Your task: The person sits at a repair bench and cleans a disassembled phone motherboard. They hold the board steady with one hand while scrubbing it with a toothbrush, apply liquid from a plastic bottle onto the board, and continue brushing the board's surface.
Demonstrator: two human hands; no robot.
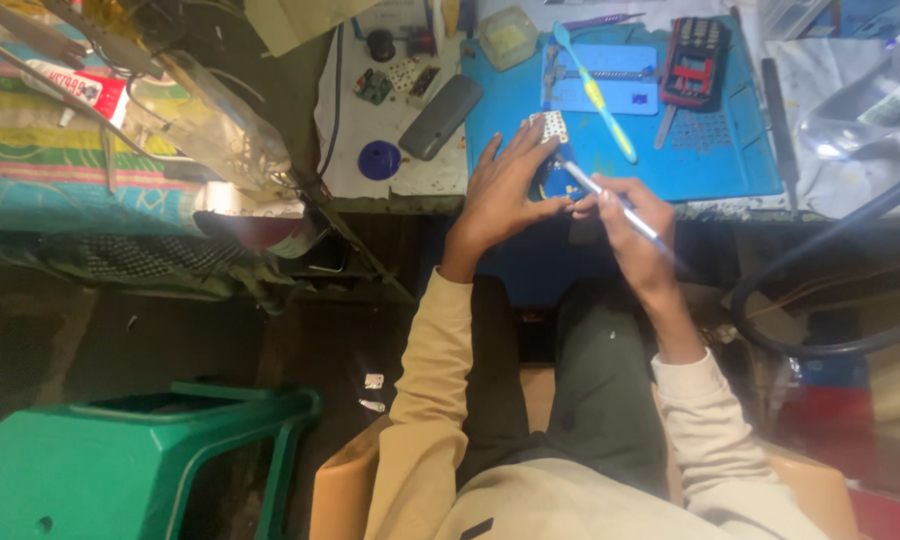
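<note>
Blue mat point(710, 150) below — left hand point(505, 195) spread on a board point(550, 128), right hand point(625, 225) pinching a tool point(610, 200).

Red-white tube point(75, 85), far left

**Small board under a thin tool**

A small blue circuit board point(560, 183) lies flat on the near edge of the blue work mat, with a pale perforated metal piece point(550, 127) at its far end — partly hidden by fingers. A slim silver-and-blue tool point(610, 203) lies slanted across it, tip down on the board — its handle angled back toward the person
</note>
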